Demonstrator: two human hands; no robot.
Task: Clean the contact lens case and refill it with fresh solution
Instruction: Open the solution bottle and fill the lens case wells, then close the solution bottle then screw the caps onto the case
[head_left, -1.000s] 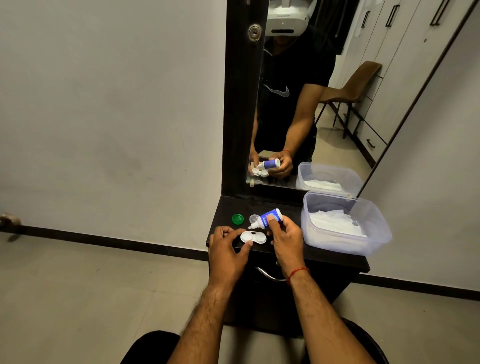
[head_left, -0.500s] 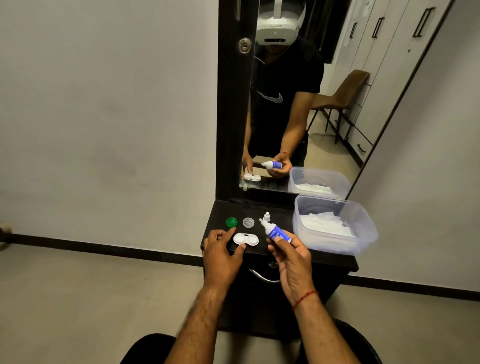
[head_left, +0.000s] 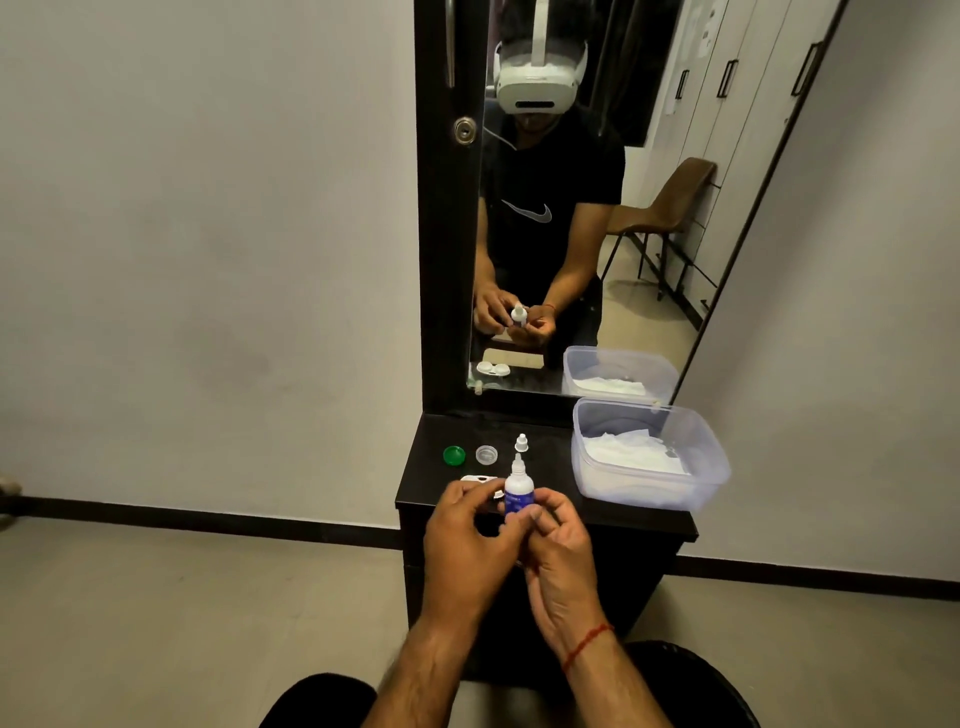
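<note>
Over the black dresser (head_left: 644, 512), both hands' fingers (head_left: 530, 515) pinch the upright solution bottle (head_left: 518, 488).

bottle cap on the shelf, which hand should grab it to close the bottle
Left, probably. The right hand grips the bottle upright, while the left hand only touches its side. The bottle cap stands just behind the bottle, within either hand's reach.

Upright uncapped solution bottle (head_left: 518, 488); white lens case (head_left: 475, 478) open on dresser.
</note>
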